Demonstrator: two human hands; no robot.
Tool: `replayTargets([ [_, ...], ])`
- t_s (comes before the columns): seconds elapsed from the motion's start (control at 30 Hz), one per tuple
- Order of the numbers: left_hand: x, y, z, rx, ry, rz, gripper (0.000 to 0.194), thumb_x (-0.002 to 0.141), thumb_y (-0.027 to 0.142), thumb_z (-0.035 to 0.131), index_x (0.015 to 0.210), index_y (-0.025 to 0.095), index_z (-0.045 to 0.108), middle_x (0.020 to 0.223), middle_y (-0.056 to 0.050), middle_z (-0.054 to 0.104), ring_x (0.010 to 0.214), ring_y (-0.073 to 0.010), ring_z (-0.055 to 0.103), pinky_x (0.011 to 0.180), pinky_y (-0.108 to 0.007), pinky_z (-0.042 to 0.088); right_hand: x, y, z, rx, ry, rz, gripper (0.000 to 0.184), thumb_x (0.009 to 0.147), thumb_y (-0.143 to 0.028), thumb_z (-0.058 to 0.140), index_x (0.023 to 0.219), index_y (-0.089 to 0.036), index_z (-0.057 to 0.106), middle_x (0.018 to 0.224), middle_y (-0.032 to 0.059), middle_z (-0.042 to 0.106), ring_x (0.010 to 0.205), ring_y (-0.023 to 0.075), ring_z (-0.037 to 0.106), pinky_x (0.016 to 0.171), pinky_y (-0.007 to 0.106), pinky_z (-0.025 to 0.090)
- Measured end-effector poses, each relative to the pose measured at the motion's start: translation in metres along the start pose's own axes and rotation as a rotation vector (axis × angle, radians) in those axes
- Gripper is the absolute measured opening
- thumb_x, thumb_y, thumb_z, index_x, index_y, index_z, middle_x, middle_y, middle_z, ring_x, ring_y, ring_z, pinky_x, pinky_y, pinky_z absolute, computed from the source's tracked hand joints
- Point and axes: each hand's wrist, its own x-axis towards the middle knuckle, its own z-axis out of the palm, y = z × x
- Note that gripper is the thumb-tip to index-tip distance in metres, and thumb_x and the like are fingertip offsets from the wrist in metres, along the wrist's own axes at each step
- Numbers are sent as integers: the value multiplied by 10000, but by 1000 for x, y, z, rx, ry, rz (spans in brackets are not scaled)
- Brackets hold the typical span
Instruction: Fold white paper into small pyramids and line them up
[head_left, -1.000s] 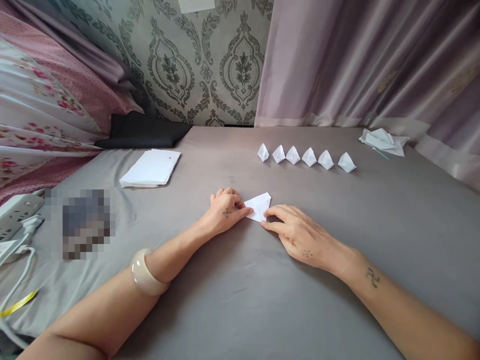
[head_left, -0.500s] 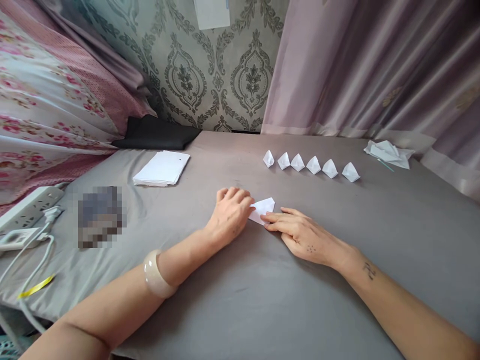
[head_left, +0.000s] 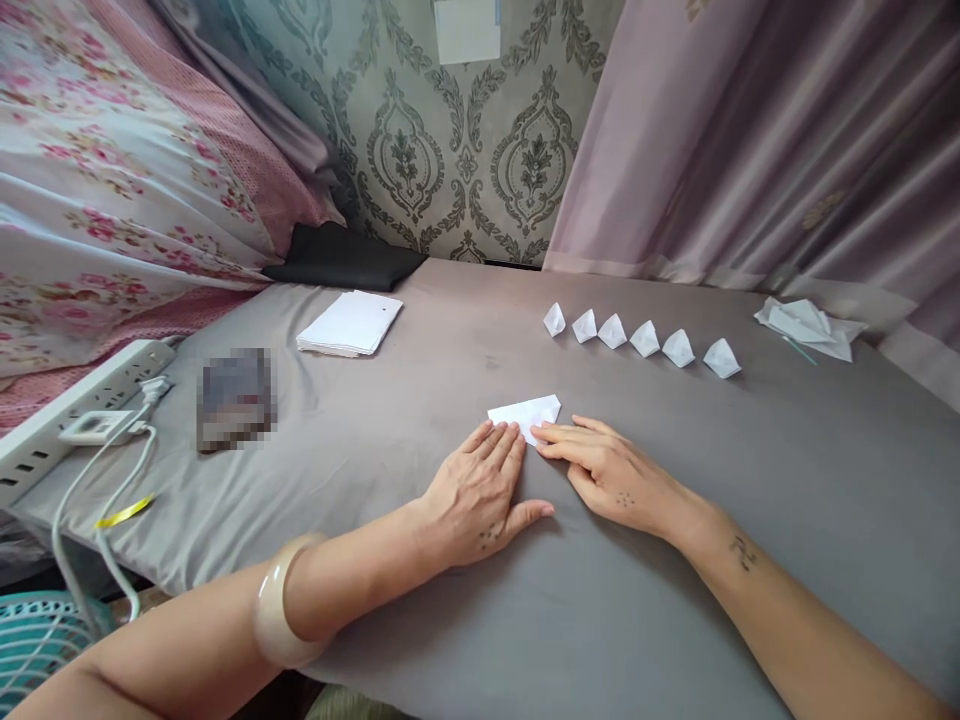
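A folded piece of white paper [head_left: 529, 410] lies flat on the grey cloth between my hands. My left hand [head_left: 487, 495] is spread out flat, its fingertips resting on the paper's near left edge and its thumb stretched to the right. With fingers extended, my right hand [head_left: 611, 465] touches the paper's near right side with its fingertips. Parts of the near edge are hidden under the fingers. Farther back stands a row of several small folded white paper boats [head_left: 644, 339].
At the back left sits a stack of white paper [head_left: 350, 322] near a black cloth [head_left: 345, 257]. More loose paper [head_left: 810, 325] lies at the far right. Left are a power strip [head_left: 82, 405] with cables, a blurred object [head_left: 236, 400] and a yellow strip [head_left: 124, 511].
My left hand has gone from curled fingers at the paper's left end to lying flat along its near edge. My right hand stays at the near right side. The view has shifted left.
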Motion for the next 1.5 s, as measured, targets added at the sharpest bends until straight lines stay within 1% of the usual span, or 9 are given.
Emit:
replayTargets([
  [0.43, 9, -39, -5, -33, 9, -153, 415, 963, 421, 376, 1167, 115, 567, 1272, -182, 599, 1211, -284, 550, 1040, -425, 420, -5, -14, 2, -48, 11, 10, 458, 865, -54, 377, 1255, -179, 584, 1408, 83, 516, 1322, 204, 455, 1132, 495, 319],
  [0.63, 39, -56, 4, -264, 95, -284, 307, 879, 344, 543, 1139, 180, 557, 1031, -103, 622, 986, -243, 580, 885, -393, 484, -3, -39, 16, -171, 23, 128, 481, 962, -262, 347, 1394, -71, 436, 1499, 174, 363, 1406, 273, 310, 1130, 525, 301],
  [0.77, 67, -60, 8, -369, 63, -266, 347, 838, 340, 600, 1140, 171, 580, 1127, -118, 585, 1033, -240, 554, 922, -394, 463, 3, -44, 18, -198, 77, 182, 470, 974, -290, 337, 1363, -65, 474, 1448, 181, 445, 1365, 277, 379, 1128, 508, 289],
  [0.93, 82, -68, 8, -433, -19, -206, 333, 794, 398, 640, 1058, 196, 660, 1062, -96, 603, 1017, -255, 541, 906, -397, 460, 15, -26, 17, -93, 241, 162, 296, 969, -200, 389, 1055, -190, 672, 1112, 70, 700, 1060, 201, 618, 1029, 418, 372],
  [1.03, 83, -74, 6, -486, -40, -222, 384, 770, 457, 654, 1059, 204, 674, 1059, -95, 601, 1024, -260, 530, 901, -391, 454, 23, -8, 16, 21, 267, 195, 213, 926, -148, 484, 914, -218, 685, 937, 26, 718, 906, 170, 634, 877, 341, 437],
  [1.13, 85, -79, 4, -524, -71, -206, 411, 747, 482, 668, 1059, 216, 682, 1045, -85, 599, 1032, -261, 522, 908, -388, 444, 30, 4, 10, 31, 259, 332, 164, 861, -186, 580, 993, -232, 666, 989, 39, 666, 929, 186, 605, 850, 353, 438],
  [1.23, 86, -84, 3, -570, -105, -192, 413, 729, 487, 679, 1046, 223, 688, 1026, -72, 595, 1036, -254, 520, 899, -368, 444, 36, 12, 1, 64, 195, 500, 385, 760, -313, 679, 1136, -253, 619, 1138, 65, 596, 1083, 250, 547, 919, 420, 421],
  [1.33, 87, -84, 2, -579, -108, -202, 403, 719, 473, 690, 1029, 215, 685, 998, -64, 592, 1019, -248, 525, 877, -356, 448, 41, 17, -3, 146, 113, 630, 411, 752, -379, 656, 1147, -270, 621, 1183, 65, 579, 1145, 269, 523, 975, 458, 391],
  [1.5, 88, -83, 5, -588, -102, -209, 385, 714, 436, 704, 1018, 205, 651, 991, -57, 589, 1001, -238, 516, 856, -346, 442, 43, 20, 2, 175, 158, 684, 420, 757, -372, 637, 1165, -272, 614, 1186, 60, 576, 1156, 253, 516, 1015, 469, 354],
])
